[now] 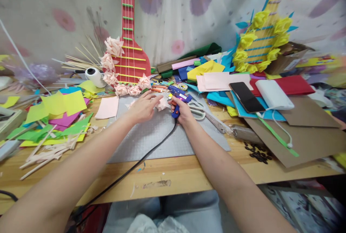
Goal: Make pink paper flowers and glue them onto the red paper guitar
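My right hand (183, 111) is closed around the grip of a blue hot glue gun (177, 95), its nozzle pointing left. Its black cord (140, 162) runs back toward me over the grey cutting mat (151, 139). My left hand (143, 106) holds a small pink paper flower (163, 103) by its left side, fingers pinched on it, right at the gun's tip. A red paper guitar (131, 60) edged with several pink paper flowers (113, 63) stands just behind my hands.
Scissors (201, 112) lie right of the glue gun. A black phone (245, 96) and white power bank (274, 94) sit on paper at the right. Coloured paper sheets (58, 110) and sticks (43, 153) cover the left. A yellow-flowered blue guitar (261, 42) leans at back right.
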The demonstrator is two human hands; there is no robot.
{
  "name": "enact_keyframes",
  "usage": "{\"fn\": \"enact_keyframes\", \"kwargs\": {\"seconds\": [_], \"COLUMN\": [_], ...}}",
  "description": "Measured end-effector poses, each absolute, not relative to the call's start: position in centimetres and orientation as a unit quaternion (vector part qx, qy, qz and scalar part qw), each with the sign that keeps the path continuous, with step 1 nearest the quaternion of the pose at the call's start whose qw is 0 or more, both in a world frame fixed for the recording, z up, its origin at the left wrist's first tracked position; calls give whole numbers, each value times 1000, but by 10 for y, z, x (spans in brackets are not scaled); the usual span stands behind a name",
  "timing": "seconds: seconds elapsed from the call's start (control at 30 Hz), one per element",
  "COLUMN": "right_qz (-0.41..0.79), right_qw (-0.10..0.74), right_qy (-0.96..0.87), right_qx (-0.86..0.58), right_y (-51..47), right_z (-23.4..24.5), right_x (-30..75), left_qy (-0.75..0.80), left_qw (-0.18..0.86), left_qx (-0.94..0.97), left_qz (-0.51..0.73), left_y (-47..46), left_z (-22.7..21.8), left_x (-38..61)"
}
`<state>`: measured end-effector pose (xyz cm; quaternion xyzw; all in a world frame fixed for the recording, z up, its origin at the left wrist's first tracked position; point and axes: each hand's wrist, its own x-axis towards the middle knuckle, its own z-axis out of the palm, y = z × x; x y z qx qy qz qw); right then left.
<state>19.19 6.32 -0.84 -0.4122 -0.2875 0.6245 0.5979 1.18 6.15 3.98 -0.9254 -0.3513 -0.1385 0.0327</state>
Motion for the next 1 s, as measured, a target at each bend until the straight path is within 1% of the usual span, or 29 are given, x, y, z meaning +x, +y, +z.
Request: {"fn": "enact_keyframes", "kwargs": {"seconds": [0.1, 0.23, 0.33, 0.43, 0.6, 0.73, 0.87, 1.0], "right_qz": [623, 615, 580, 536, 528, 526, 498, 471], "right_qw": [601, 614, 635, 646, 638, 622, 633, 645], "right_qy": [-281, -257, -231, -227, -239, -271, -287, -287], "right_qx": [-414, -423, -455, -493, -507, -513, -519, -529], "right_y": [63, 63, 64, 66, 67, 67, 70, 71], "right_z": [-7, -3, -1, -3, -4, -3, -5, -6], "right_x": [192, 191, 191, 192, 194, 198, 203, 204], "left_qy": [-360, -420, -497, -558, -616, -632, -669, -665], "left_qw": [25, 43, 62, 51, -8, -28, -69, -39], "left_qx": [-920, -872, -804, -750, -699, -646, -552, -538], "left_qz": [-154, -248, -320, -350, -363, -426, -493, -517], "left_y": [62, 67, 72, 72, 59, 47, 44, 45], "left_z": [43, 56, 64, 64, 45, 19, -2, -9], "left_x": [7, -7, -22, -40, -67, -77, -84, -95]}}
